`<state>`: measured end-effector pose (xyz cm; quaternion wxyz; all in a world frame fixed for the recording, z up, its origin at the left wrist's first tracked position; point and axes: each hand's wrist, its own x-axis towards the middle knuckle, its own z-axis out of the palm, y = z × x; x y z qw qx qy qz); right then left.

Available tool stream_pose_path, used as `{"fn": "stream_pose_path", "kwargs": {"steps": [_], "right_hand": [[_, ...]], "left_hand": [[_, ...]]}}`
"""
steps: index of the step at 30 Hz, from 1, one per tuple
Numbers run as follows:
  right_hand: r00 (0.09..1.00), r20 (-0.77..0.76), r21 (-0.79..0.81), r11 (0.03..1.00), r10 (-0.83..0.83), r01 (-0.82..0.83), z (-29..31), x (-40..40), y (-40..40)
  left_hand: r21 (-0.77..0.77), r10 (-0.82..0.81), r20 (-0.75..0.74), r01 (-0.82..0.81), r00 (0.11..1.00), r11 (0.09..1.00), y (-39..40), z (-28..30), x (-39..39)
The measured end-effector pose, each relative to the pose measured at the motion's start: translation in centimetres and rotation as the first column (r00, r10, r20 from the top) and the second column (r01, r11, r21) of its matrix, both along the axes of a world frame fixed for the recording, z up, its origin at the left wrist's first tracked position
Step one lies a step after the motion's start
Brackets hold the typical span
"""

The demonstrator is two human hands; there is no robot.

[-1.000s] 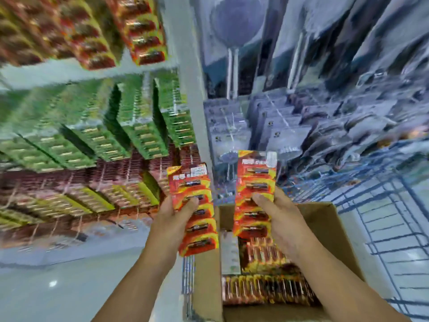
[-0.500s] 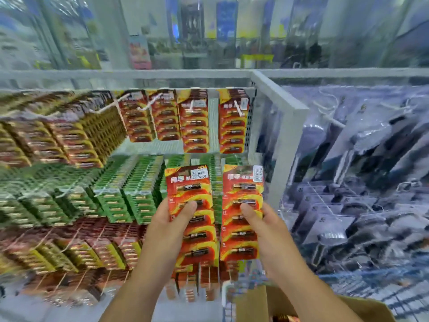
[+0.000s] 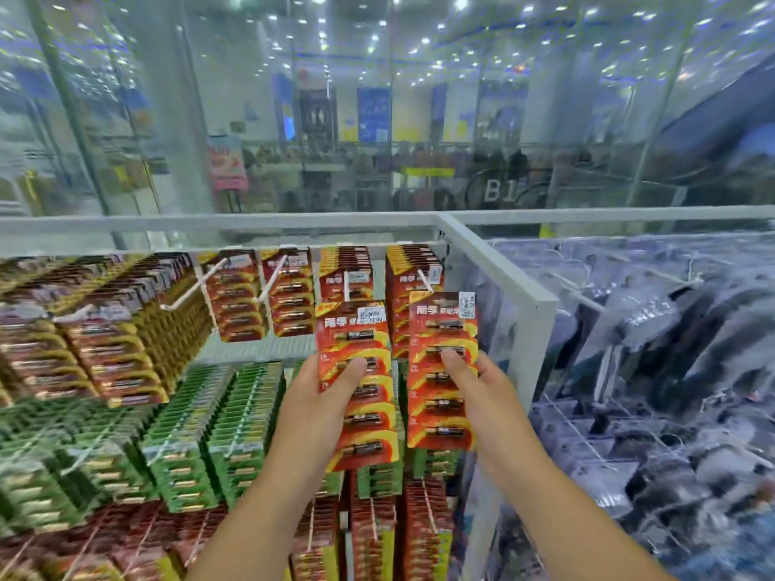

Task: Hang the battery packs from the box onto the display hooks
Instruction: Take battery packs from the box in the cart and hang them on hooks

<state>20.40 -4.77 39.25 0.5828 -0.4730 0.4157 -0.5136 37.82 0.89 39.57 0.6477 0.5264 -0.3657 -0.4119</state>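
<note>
I see my left hand [image 3: 312, 406] pinching one red battery pack [image 3: 356, 387] and my right hand [image 3: 486, 396] another [image 3: 442, 371], raised before crowded top-row hooks [image 3: 425, 280]; green packs [image 3: 218, 434] hang below, a white frame post [image 3: 503, 266] just right.

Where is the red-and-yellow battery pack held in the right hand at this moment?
In the head view, the right hand holds the red-and-yellow battery pack just right of centre, before the top row's rightmost hook, beside the white shelf frame post.

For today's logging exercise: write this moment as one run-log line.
left hand: grips red battery pack | right hand: grips second red pack | both raised before top-row hooks | neither hung yet
</note>
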Motion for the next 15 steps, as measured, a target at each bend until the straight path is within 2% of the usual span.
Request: {"fn": "stream_pose_path", "kwargs": {"steps": [9, 15], "right_hand": [[1.000, -0.029, 0.024, 1.000, -0.011, 0.012, -0.5, 0.5, -1.8], [1.000, -0.021, 0.029, 1.000, -0.006, 0.007, -0.7, 1.5, -3.8]], "left_hand": [[-0.027, -0.004, 0.007, 0.004, 1.000, 1.000, -1.6, 0.5, 0.8], [0.024, 0.011, 0.056, -0.012, 0.998, 1.000, -3.8, -0.1, 1.3]]}}
